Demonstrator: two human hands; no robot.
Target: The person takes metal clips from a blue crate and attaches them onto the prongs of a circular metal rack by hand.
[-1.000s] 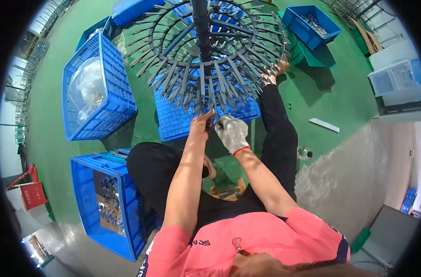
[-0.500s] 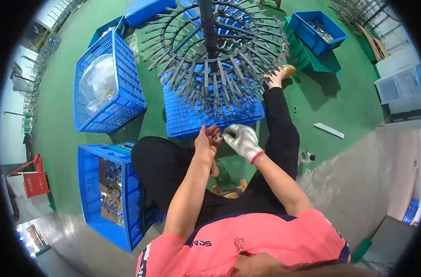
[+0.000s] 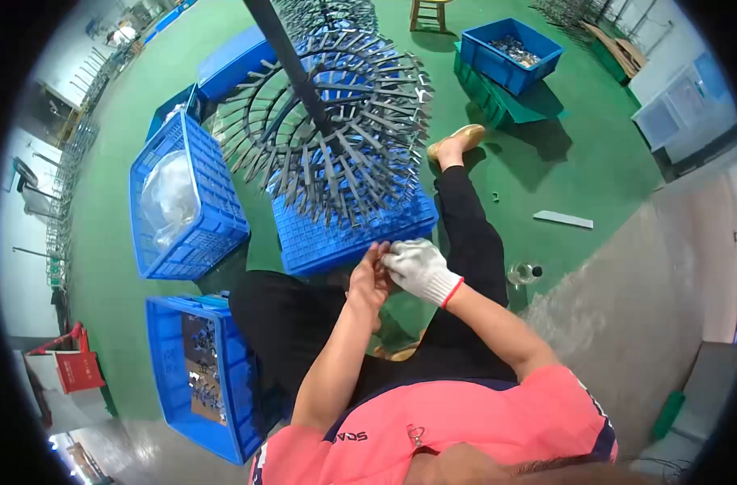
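The person sits in a pink shirt [image 3: 465, 412] and black trousers [image 3: 475, 250], forearms reaching forward between the knees. The bare left hand [image 3: 369, 280] is turned partly palm up, its fingers gathered; the right hand [image 3: 419, 268], in a white glove with a red cuff edge, has its fingers bent in against the left fingertips. Whether either pinches something small between them cannot be told. By the left knee a blue bin [image 3: 249, 388] contains small metal parts [image 3: 206, 388] on brown cardboard. A clear bottle [image 3: 523, 274] lies on the green floor [image 3: 578, 267] by the right leg. Just beyond the hands is a blue crate [image 3: 304, 249], and over it the dark pronged rack [image 3: 320, 117] spreads around its slanting pole, apart from the fingers. Left of it, a blue basket [image 3: 223, 202] holds a clear plastic bag [image 3: 170, 194]. Farther right, another blue bin [image 3: 489, 66] carries metal pieces; a wooden stool [image 3: 427, 16] stands beyond.
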